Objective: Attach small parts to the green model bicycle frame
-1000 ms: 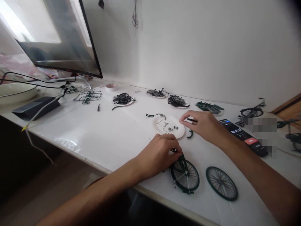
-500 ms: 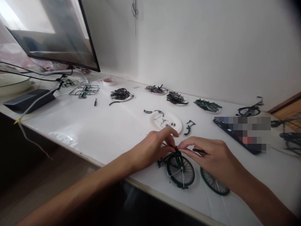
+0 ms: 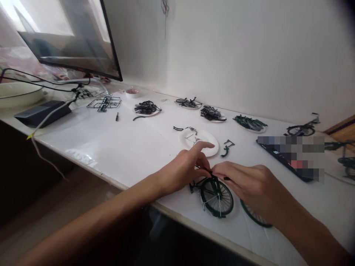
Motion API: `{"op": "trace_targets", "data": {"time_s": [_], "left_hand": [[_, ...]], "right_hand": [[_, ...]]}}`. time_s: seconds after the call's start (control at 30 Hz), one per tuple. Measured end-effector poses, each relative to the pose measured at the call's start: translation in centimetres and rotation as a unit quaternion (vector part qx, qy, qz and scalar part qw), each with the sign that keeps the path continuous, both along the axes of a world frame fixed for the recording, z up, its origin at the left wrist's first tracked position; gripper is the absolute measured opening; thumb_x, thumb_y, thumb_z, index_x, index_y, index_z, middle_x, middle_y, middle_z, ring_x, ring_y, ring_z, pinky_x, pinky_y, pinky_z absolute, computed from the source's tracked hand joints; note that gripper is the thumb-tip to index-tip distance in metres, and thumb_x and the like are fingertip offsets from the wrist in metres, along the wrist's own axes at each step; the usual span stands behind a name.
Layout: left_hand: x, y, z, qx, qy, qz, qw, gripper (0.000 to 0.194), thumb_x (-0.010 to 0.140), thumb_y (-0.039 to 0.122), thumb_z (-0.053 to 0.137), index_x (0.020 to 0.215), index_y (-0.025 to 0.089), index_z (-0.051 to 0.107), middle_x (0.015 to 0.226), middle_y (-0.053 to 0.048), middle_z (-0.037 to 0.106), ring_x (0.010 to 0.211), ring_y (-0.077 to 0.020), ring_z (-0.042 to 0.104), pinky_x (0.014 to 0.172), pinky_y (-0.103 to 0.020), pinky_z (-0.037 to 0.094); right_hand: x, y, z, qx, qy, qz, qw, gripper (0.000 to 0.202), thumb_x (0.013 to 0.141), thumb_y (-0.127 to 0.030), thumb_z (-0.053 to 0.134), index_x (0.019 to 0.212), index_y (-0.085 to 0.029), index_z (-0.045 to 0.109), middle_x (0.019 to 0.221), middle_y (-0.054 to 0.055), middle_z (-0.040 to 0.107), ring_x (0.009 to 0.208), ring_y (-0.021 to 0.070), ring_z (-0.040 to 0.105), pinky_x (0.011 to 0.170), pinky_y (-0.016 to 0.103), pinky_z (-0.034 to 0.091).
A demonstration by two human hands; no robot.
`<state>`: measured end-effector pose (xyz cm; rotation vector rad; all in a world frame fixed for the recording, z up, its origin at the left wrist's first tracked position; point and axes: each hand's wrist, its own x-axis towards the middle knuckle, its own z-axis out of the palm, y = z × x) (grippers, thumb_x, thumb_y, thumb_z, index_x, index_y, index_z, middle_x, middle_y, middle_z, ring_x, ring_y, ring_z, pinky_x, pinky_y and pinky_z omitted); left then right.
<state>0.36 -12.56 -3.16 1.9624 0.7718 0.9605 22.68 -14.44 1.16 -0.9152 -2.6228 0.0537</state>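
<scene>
A partly built dark green model bicycle (image 3: 213,194) lies on the white table (image 3: 133,147) near its front edge. My left hand (image 3: 185,170) pinches the top of its frame above the spoked wheel, index finger stretched out. My right hand (image 3: 249,184) meets it there with its fingertips and carries a thin black tool between its fingers. A second loose spoked wheel (image 3: 253,218) lies under my right wrist, mostly hidden.
A white paper plate (image 3: 210,142) with small parts sits just beyond my hands, a green bracket (image 3: 227,147) beside it. Several plates of dark parts line the back wall. A phone (image 3: 285,159) lies right, finished model bikes (image 3: 302,129) far right, a monitor (image 3: 69,37) and cables left.
My right hand came back from the paper plate with the black tool and joined my left hand at the bicycle frame. The view shifted slightly.
</scene>
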Motion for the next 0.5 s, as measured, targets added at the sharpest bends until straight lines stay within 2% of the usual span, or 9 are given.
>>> {"op": "trace_targets", "data": {"time_s": [0.2,0.3,0.37,0.5], "left_hand": [[-0.1,0.1,0.0,-0.004,-0.003,-0.002,1.000,0.068,0.085,0.006,0.069,0.141,0.024,0.036,0.095,-0.002,0.069,0.090,-0.0163,0.067,0.082,-0.029,0.054],[0.0,0.1,0.1,-0.013,-0.003,-0.004,1.000,0.066,0.086,0.007,0.069,0.141,0.025,0.037,0.094,-0.002,0.069,0.090,-0.0162,0.067,0.084,-0.031,0.054],[0.0,0.0,0.2,-0.018,-0.001,-0.004,1.000,0.066,0.086,0.008,0.069,0.141,0.025,0.037,0.093,-0.001,0.069,0.090,-0.0164,0.068,0.085,-0.031,0.054],[0.0,-0.1,0.4,-0.016,0.004,-0.006,1.000,0.065,0.087,0.008,0.067,0.142,0.025,0.036,0.095,-0.002,0.069,0.091,-0.0167,0.068,0.085,-0.031,0.054]], "right_hand": [[0.0,0.3,0.2,-0.030,0.051,0.009,0.998,0.011,0.098,-0.020,0.055,0.102,-0.022,0.065,0.091,0.001,0.072,0.072,0.0138,0.067,0.065,0.026,0.049],[-0.1,0.2,0.7,-0.036,0.123,-0.067,0.990,0.009,0.096,-0.027,0.061,0.104,-0.025,0.065,0.090,-0.001,0.070,0.072,0.0125,0.065,0.064,0.025,0.048],[-0.2,0.0,1.2,-0.069,0.147,-0.121,0.979,0.014,0.098,-0.031,0.058,0.109,-0.028,0.066,0.093,-0.001,0.069,0.077,0.0129,0.064,0.066,0.025,0.048],[-0.4,-0.2,1.6,-0.136,0.175,-0.115,0.968,0.021,0.102,-0.032,0.049,0.113,-0.033,0.067,0.106,-0.001,0.066,0.096,0.0142,0.063,0.083,0.026,0.048]]}}
